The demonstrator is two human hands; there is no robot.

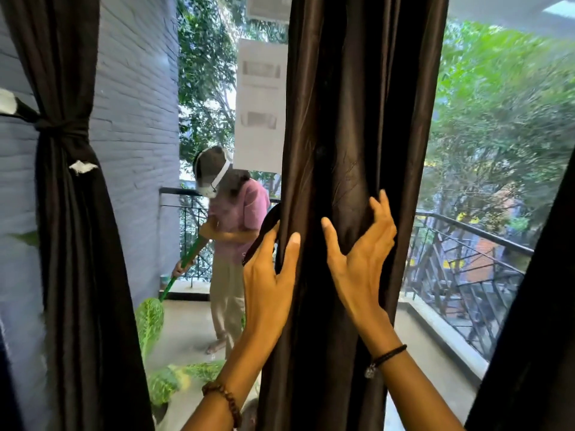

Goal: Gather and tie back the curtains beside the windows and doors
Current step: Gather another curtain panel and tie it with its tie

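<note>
A dark brown curtain (pixel 357 119) hangs bunched in the middle of the view, in front of a glass door. My left hand (pixel 267 275) presses its left edge, and its fingers hold a dark tie-back strap (pixel 264 228) that curves up behind the curtain's edge. My right hand (pixel 357 253) wraps the curtain's right side, thumb in front and fingers curled round the folds. A second dark curtain (pixel 71 213) at the left is bound at mid-height by a dark tie (pixel 62 132). The edge of a third dark curtain (pixel 535 337) shows at the lower right.
Beyond the glass, a person in a pink shirt (pixel 236 219) stands on the balcony holding a green-handled broom (pixel 183 269). A black metal railing (pixel 466 259) runs along the balcony's right side. A grey brick wall (pixel 133 150) stands left, green leafy plants (pixel 155 337) low down.
</note>
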